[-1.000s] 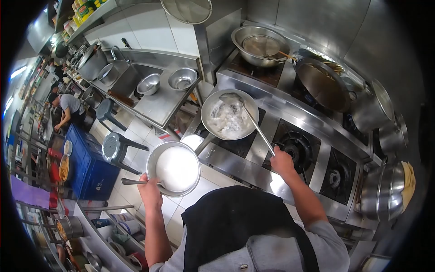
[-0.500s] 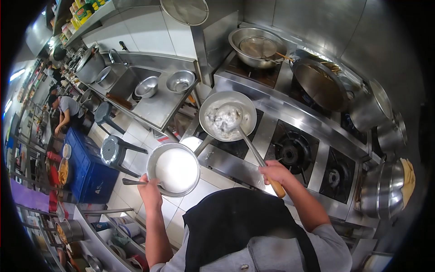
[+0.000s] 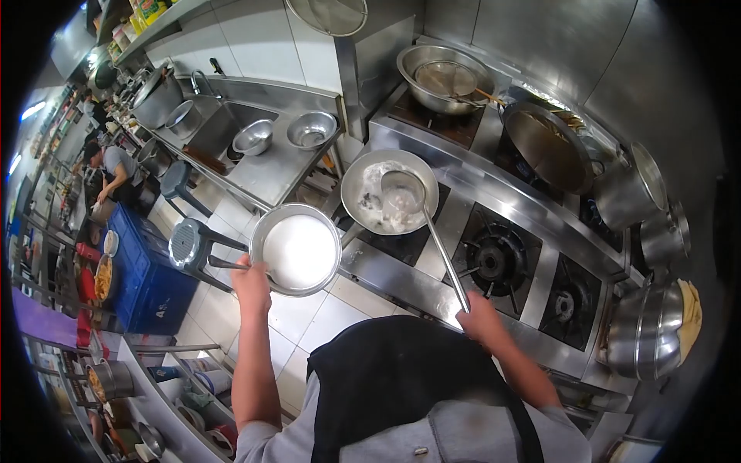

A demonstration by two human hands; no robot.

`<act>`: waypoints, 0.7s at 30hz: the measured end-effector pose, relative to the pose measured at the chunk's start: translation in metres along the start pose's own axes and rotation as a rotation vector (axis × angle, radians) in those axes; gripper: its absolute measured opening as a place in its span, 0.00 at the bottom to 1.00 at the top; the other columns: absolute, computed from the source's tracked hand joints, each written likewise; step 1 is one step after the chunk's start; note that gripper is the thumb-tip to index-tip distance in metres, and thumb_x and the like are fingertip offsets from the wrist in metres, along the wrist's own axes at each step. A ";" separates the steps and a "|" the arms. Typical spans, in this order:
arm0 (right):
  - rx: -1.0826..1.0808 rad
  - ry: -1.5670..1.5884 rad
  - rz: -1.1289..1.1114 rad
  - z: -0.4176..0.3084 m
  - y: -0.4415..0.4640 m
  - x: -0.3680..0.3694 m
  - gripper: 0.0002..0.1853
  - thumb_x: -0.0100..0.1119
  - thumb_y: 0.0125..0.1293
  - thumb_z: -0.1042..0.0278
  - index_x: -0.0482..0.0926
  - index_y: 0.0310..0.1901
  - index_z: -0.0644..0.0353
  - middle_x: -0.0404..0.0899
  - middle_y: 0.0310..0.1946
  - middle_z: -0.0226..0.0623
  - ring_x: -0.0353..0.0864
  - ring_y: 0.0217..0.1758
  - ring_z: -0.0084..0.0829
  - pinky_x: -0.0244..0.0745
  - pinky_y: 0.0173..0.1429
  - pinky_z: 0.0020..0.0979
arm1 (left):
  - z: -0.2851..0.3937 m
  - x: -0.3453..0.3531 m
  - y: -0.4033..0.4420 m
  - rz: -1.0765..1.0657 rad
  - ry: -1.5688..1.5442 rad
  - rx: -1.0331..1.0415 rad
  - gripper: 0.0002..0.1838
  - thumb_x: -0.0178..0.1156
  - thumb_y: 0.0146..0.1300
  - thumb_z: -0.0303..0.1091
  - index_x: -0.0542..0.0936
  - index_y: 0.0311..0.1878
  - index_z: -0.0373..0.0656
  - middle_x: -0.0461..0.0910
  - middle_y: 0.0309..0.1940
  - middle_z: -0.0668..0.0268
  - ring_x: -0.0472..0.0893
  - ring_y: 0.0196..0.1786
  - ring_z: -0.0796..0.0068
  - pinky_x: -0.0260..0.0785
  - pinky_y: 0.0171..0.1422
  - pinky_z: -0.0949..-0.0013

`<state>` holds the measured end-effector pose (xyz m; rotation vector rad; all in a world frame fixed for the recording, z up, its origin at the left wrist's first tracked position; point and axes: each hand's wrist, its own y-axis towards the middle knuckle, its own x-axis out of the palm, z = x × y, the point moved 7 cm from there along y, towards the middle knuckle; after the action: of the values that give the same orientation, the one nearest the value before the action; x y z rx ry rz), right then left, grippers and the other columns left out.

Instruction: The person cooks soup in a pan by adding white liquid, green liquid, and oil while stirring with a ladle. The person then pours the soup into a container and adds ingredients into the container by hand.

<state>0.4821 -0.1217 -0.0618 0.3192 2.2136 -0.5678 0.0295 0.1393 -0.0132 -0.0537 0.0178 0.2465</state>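
My left hand (image 3: 252, 287) is closed on the side of a metal pot (image 3: 336, 266), with a dark metal handle (image 3: 222, 263) passing through the grip. White liquid (image 3: 301, 248) fills much of this pot, which hangs in front of the stove. In my right hand (image 3: 484, 318) is the long handle of a ladle (image 3: 444, 251). The ladle's bowl rests inside a pan (image 3: 349, 185) on the left front burner. Whitish, bubbly liquid with darker bits lies in that pan, and the pan's handle (image 3: 352, 234) points toward the pot.
Bare burners (image 3: 492, 262) sit right of the pan. Behind stand a metal bowl (image 3: 405, 73) with a strainer and a dark wok (image 3: 548, 147). Stacked pots (image 3: 629, 185) line the right side. Left are a sink counter (image 3: 262, 181), stools (image 3: 189, 243), a blue bin (image 3: 150, 270) and another person (image 3: 120, 166).
The left hand has raised the pot slightly. The ladle's bowl has shifted slightly right in the pan, its inside now showing, and the right hand has moved down and right.
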 end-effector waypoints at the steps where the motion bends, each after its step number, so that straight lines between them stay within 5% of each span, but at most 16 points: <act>1: 0.092 0.002 -0.033 0.006 -0.006 0.003 0.18 0.65 0.55 0.60 0.75 0.40 0.67 0.81 0.29 0.56 0.84 0.36 0.56 0.77 0.45 0.49 | -0.002 0.001 0.006 -0.028 0.014 -0.015 0.10 0.54 0.53 0.17 0.80 0.38 0.32 0.79 0.28 0.67 0.75 0.29 0.80 0.64 0.33 0.74; 3: 0.039 -0.014 -0.059 0.012 -0.014 0.009 0.18 0.65 0.56 0.60 0.75 0.41 0.66 0.82 0.30 0.56 0.84 0.37 0.57 0.77 0.45 0.50 | -0.003 0.007 0.014 -0.056 0.031 -0.028 0.11 0.54 0.53 0.16 0.80 0.40 0.31 0.81 0.31 0.65 0.78 0.32 0.77 0.68 0.36 0.73; 5: -0.011 -0.028 -0.080 0.021 -0.016 0.019 0.18 0.65 0.57 0.60 0.75 0.42 0.66 0.82 0.31 0.56 0.85 0.38 0.57 0.77 0.45 0.51 | 0.001 0.014 0.021 -0.045 0.015 0.006 0.07 0.54 0.52 0.17 0.79 0.34 0.34 0.75 0.25 0.71 0.71 0.25 0.83 0.60 0.28 0.73; 9: -0.043 -0.106 -0.132 0.024 -0.001 0.044 0.18 0.63 0.61 0.61 0.73 0.46 0.64 0.83 0.32 0.58 0.84 0.41 0.60 0.76 0.46 0.54 | 0.004 0.023 0.027 -0.045 0.025 0.007 0.06 0.55 0.51 0.17 0.78 0.33 0.35 0.75 0.24 0.70 0.70 0.25 0.83 0.58 0.28 0.73; 16: -0.111 -0.192 -0.003 0.016 0.056 0.053 0.15 0.59 0.63 0.63 0.73 0.46 0.64 0.84 0.34 0.60 0.85 0.42 0.61 0.78 0.49 0.57 | -0.004 0.020 0.014 0.036 -0.015 -0.006 0.10 0.55 0.53 0.18 0.80 0.39 0.33 0.76 0.26 0.67 0.71 0.27 0.80 0.62 0.31 0.70; 21: -0.126 -0.181 0.076 0.013 0.095 0.036 0.17 0.59 0.61 0.65 0.74 0.48 0.64 0.83 0.35 0.61 0.83 0.42 0.65 0.77 0.49 0.59 | -0.001 0.009 -0.015 -0.042 -0.035 -0.126 0.07 0.54 0.59 0.22 0.81 0.34 0.43 0.74 0.22 0.75 0.70 0.22 0.82 0.60 0.24 0.72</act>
<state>0.5062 -0.0442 -0.1251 0.2741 2.0426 -0.3973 0.0414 0.1270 -0.0136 -0.1746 -0.0335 0.2058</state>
